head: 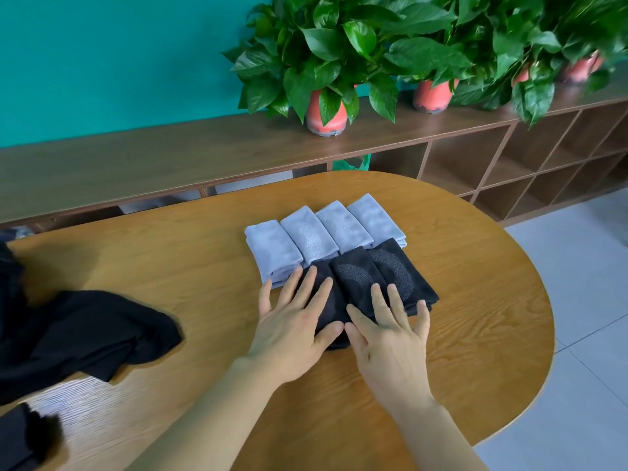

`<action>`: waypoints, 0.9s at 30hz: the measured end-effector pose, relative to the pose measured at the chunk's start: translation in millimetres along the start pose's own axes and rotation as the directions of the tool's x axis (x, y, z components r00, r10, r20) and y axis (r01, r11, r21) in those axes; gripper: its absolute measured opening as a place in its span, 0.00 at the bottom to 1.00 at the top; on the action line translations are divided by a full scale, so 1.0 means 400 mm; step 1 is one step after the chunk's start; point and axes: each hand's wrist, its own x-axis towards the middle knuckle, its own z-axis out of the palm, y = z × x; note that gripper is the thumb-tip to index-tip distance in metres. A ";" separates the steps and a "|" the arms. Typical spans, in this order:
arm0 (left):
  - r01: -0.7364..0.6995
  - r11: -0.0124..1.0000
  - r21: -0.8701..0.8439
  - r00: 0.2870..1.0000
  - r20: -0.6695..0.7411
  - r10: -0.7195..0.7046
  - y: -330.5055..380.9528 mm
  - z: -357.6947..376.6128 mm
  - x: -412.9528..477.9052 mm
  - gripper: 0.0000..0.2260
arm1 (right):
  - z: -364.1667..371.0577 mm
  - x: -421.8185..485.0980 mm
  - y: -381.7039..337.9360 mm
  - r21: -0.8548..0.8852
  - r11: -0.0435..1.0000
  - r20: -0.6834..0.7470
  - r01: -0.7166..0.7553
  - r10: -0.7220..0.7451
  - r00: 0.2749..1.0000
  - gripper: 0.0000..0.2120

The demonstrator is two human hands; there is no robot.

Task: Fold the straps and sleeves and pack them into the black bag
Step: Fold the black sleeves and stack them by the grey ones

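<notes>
Several folded grey sleeves [323,232] lie in a row on the wooden table [204,253]. In front of them lie three folded black sleeves [360,277] side by side. My left hand [294,321] presses flat, fingers straight, on the leftmost black sleeve. My right hand [387,338] lies flat with spread fingers over the near ends of the middle and right black sleeves. A crumpled black cloth [78,334], which may be the black bag, lies at the table's left. Another black piece [23,436] shows at the bottom left corner.
A long wooden shelf unit [475,164] runs behind the table, with several potted green plants [326,62] on top. The table's rounded right edge [543,317] borders a grey tiled floor [591,300]. A teal wall is at the back.
</notes>
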 end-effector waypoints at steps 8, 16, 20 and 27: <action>0.099 0.983 -0.154 0.991 -0.069 -0.110 -0.073 -0.076 -0.132 0.29 | -0.041 0.021 -0.116 0.102 0.987 -0.172 0.127 -0.108 0.979 0.15; 0.319 0.938 -0.139 0.942 -0.065 -0.330 -0.280 -0.122 -0.339 0.24 | 0.008 0.029 -0.377 0.202 0.939 -0.163 0.278 -0.247 0.955 0.12; 0.387 0.909 -0.153 0.909 -0.101 -0.404 -0.403 -0.145 -0.399 0.23 | 0.045 0.062 -0.531 0.256 0.918 -0.068 0.304 -0.297 0.953 0.13; 0.479 0.857 -0.190 0.864 -0.068 -0.498 -0.563 -0.162 -0.445 0.22 | 0.093 0.179 -0.763 0.268 0.921 0.229 0.282 -0.345 0.910 0.12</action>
